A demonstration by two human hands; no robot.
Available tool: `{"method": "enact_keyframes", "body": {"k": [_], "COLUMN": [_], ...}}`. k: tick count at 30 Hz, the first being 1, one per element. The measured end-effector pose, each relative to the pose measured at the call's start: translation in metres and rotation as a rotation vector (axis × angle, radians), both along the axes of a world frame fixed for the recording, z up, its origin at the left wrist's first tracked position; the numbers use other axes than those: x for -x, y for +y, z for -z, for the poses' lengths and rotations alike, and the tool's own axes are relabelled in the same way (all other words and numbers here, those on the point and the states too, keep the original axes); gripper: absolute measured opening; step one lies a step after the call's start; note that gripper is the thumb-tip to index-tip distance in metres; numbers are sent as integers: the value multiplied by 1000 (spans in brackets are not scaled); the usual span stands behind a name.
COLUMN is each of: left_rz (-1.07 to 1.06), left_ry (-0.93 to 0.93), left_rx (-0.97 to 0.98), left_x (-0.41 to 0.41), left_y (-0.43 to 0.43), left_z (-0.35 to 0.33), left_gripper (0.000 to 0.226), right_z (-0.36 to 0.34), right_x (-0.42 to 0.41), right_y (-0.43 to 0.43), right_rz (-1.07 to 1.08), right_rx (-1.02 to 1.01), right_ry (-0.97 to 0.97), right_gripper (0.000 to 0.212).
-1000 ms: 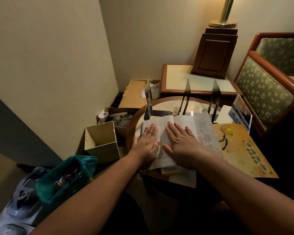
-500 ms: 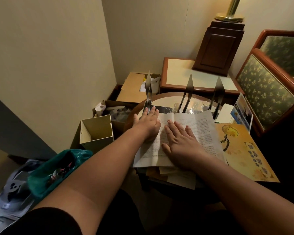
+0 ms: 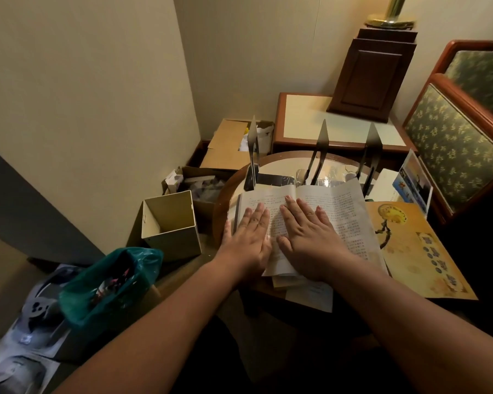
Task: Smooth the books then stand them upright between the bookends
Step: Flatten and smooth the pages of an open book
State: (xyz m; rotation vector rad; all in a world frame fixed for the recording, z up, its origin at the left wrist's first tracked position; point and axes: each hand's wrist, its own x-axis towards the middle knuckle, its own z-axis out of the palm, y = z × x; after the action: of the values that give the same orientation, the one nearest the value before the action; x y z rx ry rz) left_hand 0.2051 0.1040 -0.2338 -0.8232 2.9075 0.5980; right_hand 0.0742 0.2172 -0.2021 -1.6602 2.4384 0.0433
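We see one open book [image 3: 328, 206] lying flat, pages up, on the near half of the round surface [image 3: 225, 206], just in front of the bookends [image 3: 322, 143]. Its pages are pale with dense print, too small to read. The far corner of the right page curls up slightly.

The left hand [image 3: 249, 237] lies flat on the left page, thumb off the page edge. The right hand [image 3: 310, 237] lies flat on the right page by the gutter, just beside the left. Grip released on both: fingers straight, pressing down, holding nothing. The hands and wrists hide the near part of both pages.

Loose papers [image 3: 310, 294] stick out from under the book over the near surface edge; we cannot tell how many. The three bookends are dark thin plates, upright at the back and well apart from one another. Something glossy lies at their feet, hard to make out.

A yellow booklet [image 3: 419, 251] lies flat right of the book, touching its edge. A blue picture card [image 3: 413, 183] stands behind it.

Left of the surface are a beige open box [image 3: 171, 223], cardboard boxes [image 3: 228, 143] with blurred contents, and a green plastic bag [image 3: 111, 280].

Behind stands a side table [image 3: 310, 115] with a dark wood block [image 3: 373, 75] on it. A brass lamp foot [image 3: 390, 21] sits on the block, cut off at the top. Green patterned chairs [image 3: 453, 149] on the right are cut off by the frame edge.
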Motion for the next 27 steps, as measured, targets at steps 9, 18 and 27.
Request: {"method": "enact_keyframes", "body": {"k": [9, 18, 27], "left_rz": [21, -7, -167], "left_ry": [-43, -34, -17], "left_rx": [-12, -63, -63], "left_x": [-41, -13, 37], "left_y": [38, 8, -40], "left_z": [-3, -3, -3], "left_gripper": [63, 61, 61], "right_z": [3, 1, -1], "right_x": [-1, 2, 2], "right_y": [2, 1, -1], "right_rz": [-6, 4, 6], "right_rx": [35, 32, 7], "right_ry": [-13, -34, -25], "right_gripper": [69, 70, 71]}}
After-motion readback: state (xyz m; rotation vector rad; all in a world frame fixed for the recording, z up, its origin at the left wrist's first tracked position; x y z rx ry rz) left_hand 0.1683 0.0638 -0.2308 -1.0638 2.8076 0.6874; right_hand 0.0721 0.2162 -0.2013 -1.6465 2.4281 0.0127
